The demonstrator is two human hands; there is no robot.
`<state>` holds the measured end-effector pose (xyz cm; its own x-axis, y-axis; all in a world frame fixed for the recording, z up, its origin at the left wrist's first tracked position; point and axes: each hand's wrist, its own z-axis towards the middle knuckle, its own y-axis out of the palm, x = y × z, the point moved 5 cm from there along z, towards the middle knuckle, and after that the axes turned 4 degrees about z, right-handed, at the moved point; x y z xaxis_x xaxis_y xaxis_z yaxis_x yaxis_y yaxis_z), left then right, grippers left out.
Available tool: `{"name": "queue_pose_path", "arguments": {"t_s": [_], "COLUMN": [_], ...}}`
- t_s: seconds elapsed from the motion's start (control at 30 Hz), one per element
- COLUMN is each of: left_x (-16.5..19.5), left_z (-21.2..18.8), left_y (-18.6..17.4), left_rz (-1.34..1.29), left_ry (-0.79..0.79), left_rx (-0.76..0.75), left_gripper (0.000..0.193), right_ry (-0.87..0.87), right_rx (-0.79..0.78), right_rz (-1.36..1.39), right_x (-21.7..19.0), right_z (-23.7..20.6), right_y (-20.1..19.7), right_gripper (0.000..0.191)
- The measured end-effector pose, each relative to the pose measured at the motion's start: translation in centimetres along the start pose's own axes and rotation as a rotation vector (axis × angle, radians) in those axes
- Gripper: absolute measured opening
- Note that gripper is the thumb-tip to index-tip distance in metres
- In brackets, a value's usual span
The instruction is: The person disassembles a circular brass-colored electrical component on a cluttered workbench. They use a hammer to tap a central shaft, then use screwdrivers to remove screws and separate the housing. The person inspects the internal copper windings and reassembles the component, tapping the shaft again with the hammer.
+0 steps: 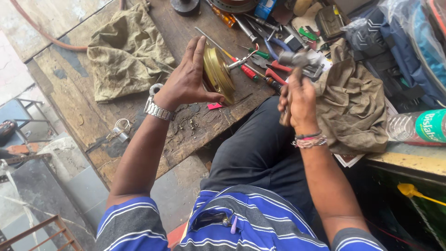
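Head view, looking straight down at someone's lap and a messy workshop spot. Left hand (186, 79) is wrapped around a round brass-coloured metal drum with a steel shaft (218, 73), thumb under its lower rim and fingers spread up behind it, held up off the worktop. The drum stands on edge, its flat face turned toward the right hand, and the shaft, its long axis, sticks out to the right and slightly up in the picture, tip ending near the screwdrivers. Right hand (299, 100) is closed tight on the wooden handle of a steel-headed hammer (297, 65), handle running roughly up and down, head at the top, a short gap away from the shaft end.

Hard to make out: the hammer head is blurry and blends into the tool clutter behind it, and the left palm hides the back of the drum, so no idea what that side looks like. The hammer handle is mostly buried in the fist.

Surface is a scarred, stained dark wooden worktop (139, 121), with a crumpled olive-green rag (125, 51) on the left, another crumpled khaki cloth (350, 107) on the right, and a heap of red- and green-handled screwdrivers and pliers (260, 65) in between. A clear plastic water bottle with a green label (418, 128) lies at the right edge, cut off by the frame. Grey concrete floor (83, 186) shows down left.
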<state>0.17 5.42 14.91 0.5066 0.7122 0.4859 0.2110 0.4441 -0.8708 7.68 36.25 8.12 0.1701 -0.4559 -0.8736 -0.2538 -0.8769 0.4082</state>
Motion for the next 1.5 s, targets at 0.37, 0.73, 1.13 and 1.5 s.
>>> {"name": "queue_pose_path", "arguments": {"t_s": [0.37, 0.73, 1.13, 1.5], "left_x": [0.0, -2.5, -4.2, -5.2], "left_z": [0.4, 1.0, 0.8, 2.1], "left_y": [-0.2, 4.0, 10.1, 9.5], "left_rz": [-0.145, -0.309, -0.168, -0.26], "left_ry": [-0.028, -0.109, -0.35, -0.374], "left_rx": [0.014, 0.068, 0.213, 0.15], "left_gripper": [0.152, 0.146, 0.107, 0.116], "right_ry": [-0.13, 0.063, -0.757, -0.861], "right_rx": [0.158, -0.136, 0.147, 0.219], "right_rz": [-0.009, -0.381, -1.348, -1.632], "right_x": [-1.5, 0.6, -7.5, -6.0], "right_z": [1.0, 1.3, -3.3, -4.8], "right_y": [3.6, 5.4, -6.3, -5.7], "right_gripper": [0.026, 0.027, 0.048, 0.032]}}
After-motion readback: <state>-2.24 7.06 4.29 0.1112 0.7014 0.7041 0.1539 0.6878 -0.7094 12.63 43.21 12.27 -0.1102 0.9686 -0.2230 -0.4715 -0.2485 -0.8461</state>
